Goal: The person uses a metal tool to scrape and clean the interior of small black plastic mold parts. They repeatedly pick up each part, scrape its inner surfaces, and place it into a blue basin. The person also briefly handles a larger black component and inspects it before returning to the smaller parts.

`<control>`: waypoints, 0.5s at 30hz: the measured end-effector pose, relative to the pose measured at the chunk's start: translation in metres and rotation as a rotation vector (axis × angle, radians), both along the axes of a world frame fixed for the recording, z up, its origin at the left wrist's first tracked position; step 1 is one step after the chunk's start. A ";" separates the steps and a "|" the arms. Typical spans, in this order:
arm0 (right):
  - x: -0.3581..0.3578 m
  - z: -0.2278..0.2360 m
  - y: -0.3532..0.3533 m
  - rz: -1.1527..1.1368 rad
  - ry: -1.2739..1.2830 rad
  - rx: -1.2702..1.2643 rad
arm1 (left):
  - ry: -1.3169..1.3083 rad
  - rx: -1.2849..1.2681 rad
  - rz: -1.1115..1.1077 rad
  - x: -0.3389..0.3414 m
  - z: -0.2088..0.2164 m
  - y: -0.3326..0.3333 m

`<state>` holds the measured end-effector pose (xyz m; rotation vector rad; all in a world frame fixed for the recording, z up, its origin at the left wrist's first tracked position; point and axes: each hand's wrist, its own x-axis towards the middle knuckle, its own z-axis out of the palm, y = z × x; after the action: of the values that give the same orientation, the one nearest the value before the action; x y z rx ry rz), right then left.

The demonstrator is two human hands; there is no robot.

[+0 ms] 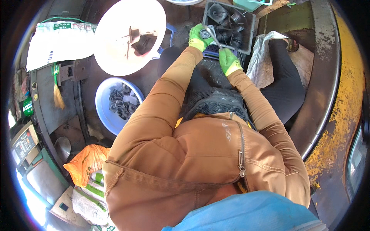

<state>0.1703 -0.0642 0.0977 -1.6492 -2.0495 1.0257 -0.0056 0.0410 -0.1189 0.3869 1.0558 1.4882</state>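
My left hand (197, 37), in a yellow-green glove, is closed on a dark plastic part with a round ringed face (205, 34). My right hand (229, 61), gloved alike, grips a thin, pale metal tool (214, 37) that looks like a knife blade. The tool's far end lies against or just over the plastic part; I cannot tell which. Right behind both hands is a grey crate (249, 38) holding several black, funnel-shaped plastic pieces (218, 13). Below the hands, part of a dark blue perforated surface (211, 52) shows.
A large white basin (111, 46) with dark pieces stands left on a blue support (172, 35). Nearer is a light blue tub (101, 101) of small black parts. A white sack (61, 44) and an orange bag (86, 163) lie left. A yellow, worn metal frame (327, 154) curves along the right.
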 end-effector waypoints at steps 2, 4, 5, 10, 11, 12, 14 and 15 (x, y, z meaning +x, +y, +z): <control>0.001 -0.001 0.000 -0.019 0.103 -0.055 | -0.019 0.003 0.052 0.000 -0.008 -0.001; -0.001 -0.004 0.002 -0.017 -0.126 -0.074 | 0.011 -0.060 0.050 -0.001 -0.011 -0.004; 0.000 -0.005 0.003 0.036 -0.204 -0.082 | -0.030 0.033 0.012 -0.001 -0.011 -0.006; 0.002 -0.011 0.002 0.093 -0.048 0.052 | 0.524 0.144 -0.173 0.000 -0.014 -0.008; 0.003 -0.012 0.001 0.097 -0.100 0.020 | 0.440 0.124 -0.128 0.002 -0.015 -0.007; 0.003 -0.014 0.003 0.089 -0.168 -0.008 | 0.289 0.114 -0.060 0.004 -0.016 -0.005; 0.003 -0.016 0.003 0.044 -0.069 0.014 | 0.104 0.004 0.051 0.007 -0.018 -0.004; 0.004 -0.016 0.002 0.012 0.027 0.047 | 0.085 0.067 0.063 0.008 -0.019 -0.005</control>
<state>0.1739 -0.0622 0.0812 -1.5936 -2.0528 0.9903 0.0022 0.0363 -0.1374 0.4721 1.0954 1.5777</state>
